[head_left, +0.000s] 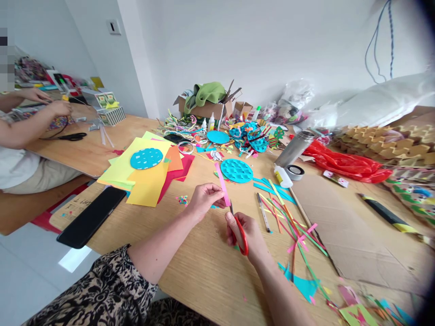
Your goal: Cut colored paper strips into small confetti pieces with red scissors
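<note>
Scissors (242, 237) by strip (221, 183), phone (92, 217) at table (197, 262) edge

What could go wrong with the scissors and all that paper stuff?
The red-handled scissors in the right hand have their blades close to the left hand, which pinches the pink strip, so a finger might get nicked. The little pile of colored bits lies loose near the left arm, so a bump could scatter it. The black phone lies at the edge of the table, so a knock might tip it off.
</note>
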The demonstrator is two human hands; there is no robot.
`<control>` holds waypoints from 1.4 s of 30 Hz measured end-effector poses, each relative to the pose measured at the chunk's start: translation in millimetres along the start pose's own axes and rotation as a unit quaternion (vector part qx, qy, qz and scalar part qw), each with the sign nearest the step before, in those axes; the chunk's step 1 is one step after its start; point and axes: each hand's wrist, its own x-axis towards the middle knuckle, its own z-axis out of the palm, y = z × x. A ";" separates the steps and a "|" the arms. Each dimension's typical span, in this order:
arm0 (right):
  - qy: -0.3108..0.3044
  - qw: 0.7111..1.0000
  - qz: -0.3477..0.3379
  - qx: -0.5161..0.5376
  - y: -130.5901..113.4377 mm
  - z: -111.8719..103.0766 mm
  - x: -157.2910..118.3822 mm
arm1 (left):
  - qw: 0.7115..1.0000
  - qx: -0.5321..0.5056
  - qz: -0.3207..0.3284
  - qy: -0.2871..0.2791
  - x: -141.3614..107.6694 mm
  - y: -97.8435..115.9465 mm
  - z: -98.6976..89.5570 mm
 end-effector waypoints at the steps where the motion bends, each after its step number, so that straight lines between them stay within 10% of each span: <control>1: 0.000 1.000 -0.001 0.003 0.2 0.0 0.3 | 1.000 0.000 -0.001 0.000 0.0 -0.2 0.1; 42: 0.027 0.999 -0.013 -0.026 5.0 -2.9 4.3 | 1.000 -0.024 -0.008 0.000 -0.1 -2.3 1.3</control>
